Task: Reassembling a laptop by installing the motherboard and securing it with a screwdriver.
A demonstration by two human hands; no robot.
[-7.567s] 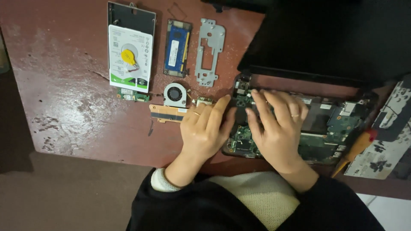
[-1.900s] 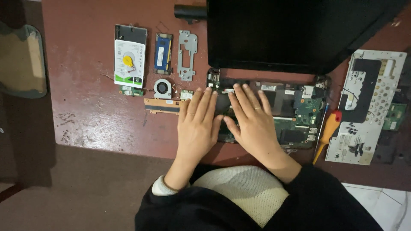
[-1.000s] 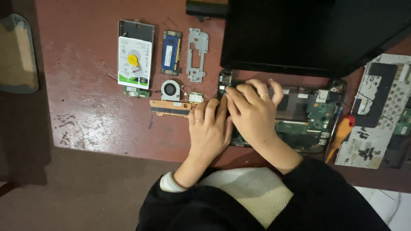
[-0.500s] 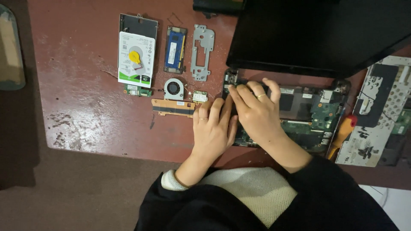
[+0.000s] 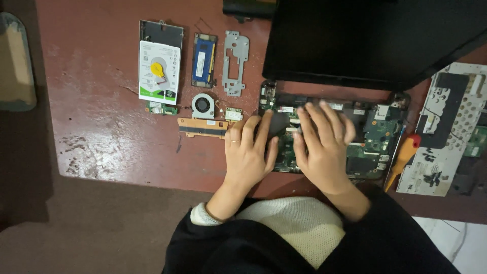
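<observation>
An opened laptop base with a bare green motherboard (image 5: 378, 134) lies on the worn red table (image 5: 101, 132), its black lid (image 5: 365, 40) standing open behind. My left hand (image 5: 248, 152) lies flat with spread fingers on the board's left edge, a ring on one finger. My right hand (image 5: 322, 144) rests on the board's middle, fingers apart and blurred. Neither hand holds anything. The board under both hands is hidden.
Left of the laptop lie a hard drive (image 5: 160, 71), a blue memory module (image 5: 204, 60), a grey metal bracket (image 5: 234, 62), a small fan (image 5: 203, 105) and a copper heat pipe (image 5: 203, 128). An orange-handled screwdriver (image 5: 403, 157) and a perforated keyboard frame (image 5: 444, 132) lie right.
My right hand has slid right across the motherboard and its fingers have spread. My left hand has stayed at the board's left edge. The view has shifted slightly.
</observation>
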